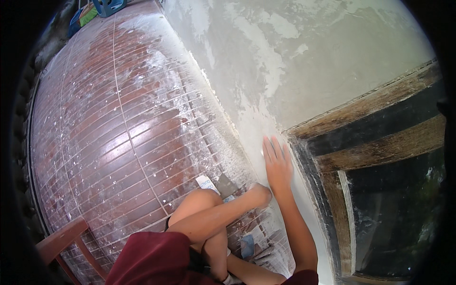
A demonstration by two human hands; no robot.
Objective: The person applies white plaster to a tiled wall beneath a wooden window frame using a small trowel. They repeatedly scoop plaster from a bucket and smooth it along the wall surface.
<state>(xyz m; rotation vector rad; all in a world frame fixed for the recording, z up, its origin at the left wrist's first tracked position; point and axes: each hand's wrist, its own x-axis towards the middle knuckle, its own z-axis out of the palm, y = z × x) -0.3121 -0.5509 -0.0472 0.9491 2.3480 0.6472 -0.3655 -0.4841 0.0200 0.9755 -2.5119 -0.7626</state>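
Note:
My right hand (279, 164) lies flat against the grey, patchily plastered wall (327, 61), fingers stretched out and slightly blurred, close to the corner of a wooden window frame. A small pale edge shows beside its index finger; what lies under the palm, if anything, is hidden. Lower and to the left, my left hand (260, 194) is curled into a fist at the foot of the wall, its fingers mostly turned out of sight. A white printed sheet (207, 183) and a dark grey flat piece (226, 184) lie on the floor beyond my bent knee.
Reddish floor tiles (118, 147) are spotted with white dust, thickest along the wall. The worn window frame (375, 107) with dark panes is at right. A wooden chair (66, 240) stands lower left; a green broom (88, 15) and a blue plastic item (108, 6) are far left.

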